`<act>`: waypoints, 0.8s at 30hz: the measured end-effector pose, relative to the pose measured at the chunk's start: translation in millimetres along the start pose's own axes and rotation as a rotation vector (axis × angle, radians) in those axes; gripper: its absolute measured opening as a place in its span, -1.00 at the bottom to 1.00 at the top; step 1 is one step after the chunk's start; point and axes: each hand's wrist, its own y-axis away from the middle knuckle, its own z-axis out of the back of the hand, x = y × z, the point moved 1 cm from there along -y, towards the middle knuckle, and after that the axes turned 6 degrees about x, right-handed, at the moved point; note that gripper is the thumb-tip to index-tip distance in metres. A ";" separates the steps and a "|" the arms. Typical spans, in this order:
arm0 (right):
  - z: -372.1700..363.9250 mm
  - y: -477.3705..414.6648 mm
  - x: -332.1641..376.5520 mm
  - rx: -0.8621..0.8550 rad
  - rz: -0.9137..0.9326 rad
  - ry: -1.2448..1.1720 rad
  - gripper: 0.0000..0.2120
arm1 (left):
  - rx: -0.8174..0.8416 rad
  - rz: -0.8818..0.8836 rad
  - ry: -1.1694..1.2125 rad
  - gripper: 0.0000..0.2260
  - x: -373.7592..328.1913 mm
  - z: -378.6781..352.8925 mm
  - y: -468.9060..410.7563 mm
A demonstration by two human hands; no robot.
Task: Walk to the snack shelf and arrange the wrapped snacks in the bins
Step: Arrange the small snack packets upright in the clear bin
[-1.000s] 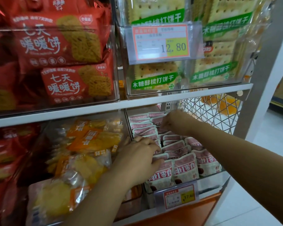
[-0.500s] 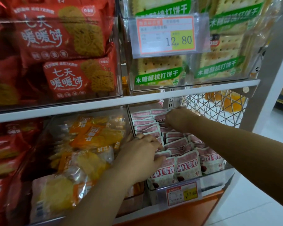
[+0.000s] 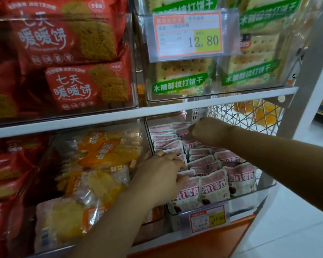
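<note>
A clear bin on the lower shelf holds several rows of small pink-and-white snack packets standing upright. My left hand is at the bin's front left, fingers curled over the tops of the front-row packets. Deep at the back of the same bin, my right hand has its fingers curled down onto the rear packets. Whether either hand truly grips a packet is hidden by the knuckles.
A bin of orange and yellow wrapped snacks sits left of the pink one. Above are red biscuit packs and green-labelled cracker packs in clear bins. A wire mesh basket stands at the right; price tags hang in front.
The view has drifted slightly; both hands stay in the pink packet bin, the right hand a little further back, the left hand nearly in place.
</note>
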 end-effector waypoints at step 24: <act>9.2 -1.8 10.7 -0.208 -0.157 -0.755 -0.73 | -0.011 0.009 0.011 -0.64 -1.3 1.3 0.7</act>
